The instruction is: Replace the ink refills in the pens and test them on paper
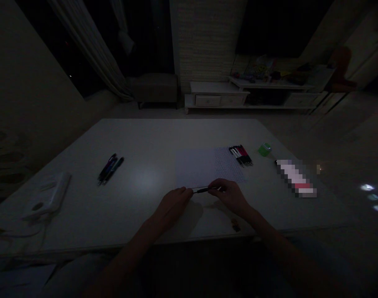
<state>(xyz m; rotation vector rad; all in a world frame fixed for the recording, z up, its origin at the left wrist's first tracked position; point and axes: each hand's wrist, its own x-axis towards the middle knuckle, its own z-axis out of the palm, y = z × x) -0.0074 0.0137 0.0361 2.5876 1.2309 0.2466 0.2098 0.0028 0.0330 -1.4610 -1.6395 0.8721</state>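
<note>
In the dim light, a dark pen (202,190) is held level between my two hands, just over the near edge of a sheet of paper (195,165). My left hand (175,203) pinches its thin left end. The fingertips of my right hand (227,193) close around the other end. Handwriting covers the right part of the paper; the left part is blank. A row of several pens (241,156), dark with some white and red, lies across the paper's upper right corner. Below my right hand, a small brown and dark item (235,224) rests on the table, too dark to name.
Several more pens (110,169) lie bunched on the left of the white table (145,136). A white power strip (49,196) with cables sits at the left edge. A green container (265,149) and a phone-like, blurred-out object (296,178) are at the right.
</note>
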